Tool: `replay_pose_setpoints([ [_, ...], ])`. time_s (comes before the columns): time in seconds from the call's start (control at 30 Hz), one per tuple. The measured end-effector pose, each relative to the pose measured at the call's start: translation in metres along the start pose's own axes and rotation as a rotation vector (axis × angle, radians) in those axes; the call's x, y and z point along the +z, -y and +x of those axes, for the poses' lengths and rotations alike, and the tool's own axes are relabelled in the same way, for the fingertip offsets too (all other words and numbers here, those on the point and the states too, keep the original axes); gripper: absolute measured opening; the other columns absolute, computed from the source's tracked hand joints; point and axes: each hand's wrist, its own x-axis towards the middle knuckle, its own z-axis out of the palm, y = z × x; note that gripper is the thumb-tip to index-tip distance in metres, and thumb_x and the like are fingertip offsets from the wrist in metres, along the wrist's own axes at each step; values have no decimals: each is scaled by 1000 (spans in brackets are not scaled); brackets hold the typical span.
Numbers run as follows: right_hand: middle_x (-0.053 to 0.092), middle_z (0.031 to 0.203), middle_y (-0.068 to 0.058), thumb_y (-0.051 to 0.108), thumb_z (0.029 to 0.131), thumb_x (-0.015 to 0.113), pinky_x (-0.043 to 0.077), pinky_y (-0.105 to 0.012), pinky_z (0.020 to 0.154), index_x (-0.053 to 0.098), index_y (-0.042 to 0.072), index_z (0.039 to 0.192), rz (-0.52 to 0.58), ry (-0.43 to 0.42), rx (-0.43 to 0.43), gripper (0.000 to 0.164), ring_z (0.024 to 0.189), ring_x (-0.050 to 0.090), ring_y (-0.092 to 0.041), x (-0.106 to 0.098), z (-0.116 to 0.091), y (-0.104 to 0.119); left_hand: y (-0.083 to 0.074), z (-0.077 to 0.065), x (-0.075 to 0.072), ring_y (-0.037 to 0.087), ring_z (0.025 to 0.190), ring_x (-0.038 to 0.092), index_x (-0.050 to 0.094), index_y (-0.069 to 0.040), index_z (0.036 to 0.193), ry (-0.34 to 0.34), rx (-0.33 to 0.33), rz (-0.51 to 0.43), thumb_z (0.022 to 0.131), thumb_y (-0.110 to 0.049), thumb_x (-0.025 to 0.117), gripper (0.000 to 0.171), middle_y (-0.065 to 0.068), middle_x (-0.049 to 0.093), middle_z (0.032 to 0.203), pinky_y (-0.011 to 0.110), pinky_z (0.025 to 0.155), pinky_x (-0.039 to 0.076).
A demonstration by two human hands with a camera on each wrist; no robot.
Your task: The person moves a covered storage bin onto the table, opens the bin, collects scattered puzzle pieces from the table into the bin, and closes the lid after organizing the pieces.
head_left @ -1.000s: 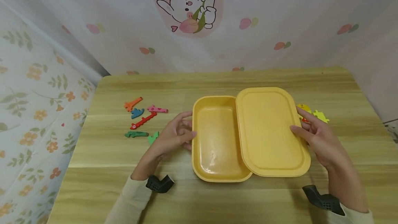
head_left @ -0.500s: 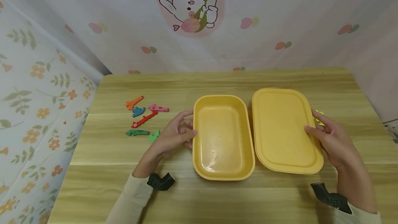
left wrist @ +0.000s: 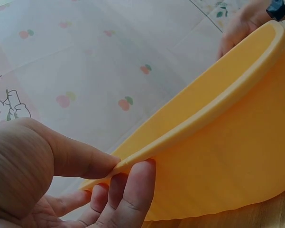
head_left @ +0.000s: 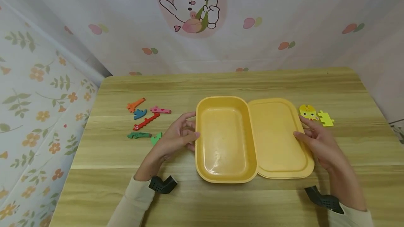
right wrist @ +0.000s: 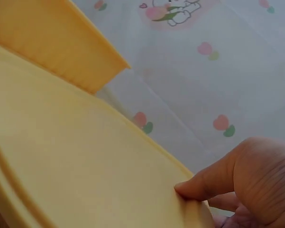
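A yellow plastic box point(head_left: 224, 139) without its cover stands mid-table, with nothing seen inside. My left hand point(head_left: 176, 137) pinches its left rim, thumb on top and fingers below, as the left wrist view shows. Just right of the box is its matching flat yellow lid point(head_left: 281, 139); the box's rim hides the lid's left edge in the head view. My right hand point(head_left: 318, 143) holds the lid's right edge, thumb on the upper face. Whether the lid touches the table I cannot tell.
Several small coloured pieces lie at the left, among them a red caterpillar-like piece point(head_left: 146, 122), an orange piece point(head_left: 135, 105) and a green one point(head_left: 139, 135). Beyond my right hand are a yellow animal-face piece point(head_left: 307, 112) and a yellow puzzle piece point(head_left: 325, 118). A curtain point(head_left: 268, 16) hangs behind the table.
The lid, first overlapping the box's right rim, moved right and clear of it, then back left and lower, against the box. My left hand kept its hold on the box.
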Motion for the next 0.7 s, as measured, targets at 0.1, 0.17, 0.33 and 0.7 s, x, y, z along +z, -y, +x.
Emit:
replay_pose_setpoints([
  [0.1,73,94,23,17,103,57,63,-32,60,12,3,161,-68,-2,3,75,75,74,-10,3,0,-2,0,-1,0,24,90,71,33,-19,154,-1,-5,0,94,-4,66,70,23,53,126,41,66,64],
  [0.17,69,94,28,19,103,58,62,-29,61,14,3,161,-131,-29,4,74,77,72,-5,6,-1,-4,0,-1,0,24,89,71,33,-19,154,2,-8,0,94,-4,66,70,23,53,126,40,66,64],
  [0.33,58,97,25,25,100,63,56,-18,64,32,0,156,-307,-154,2,69,82,59,7,11,-4,-6,0,0,0,24,88,71,31,-18,155,22,0,-8,94,-4,65,71,23,52,125,39,65,64],
  [0.7,69,99,-19,29,94,71,46,-15,56,66,-3,127,-611,-299,-124,46,71,49,10,19,-2,6,1,0,-1,21,84,71,32,-19,155,11,15,-10,94,-2,64,70,23,52,124,37,63,64],
])
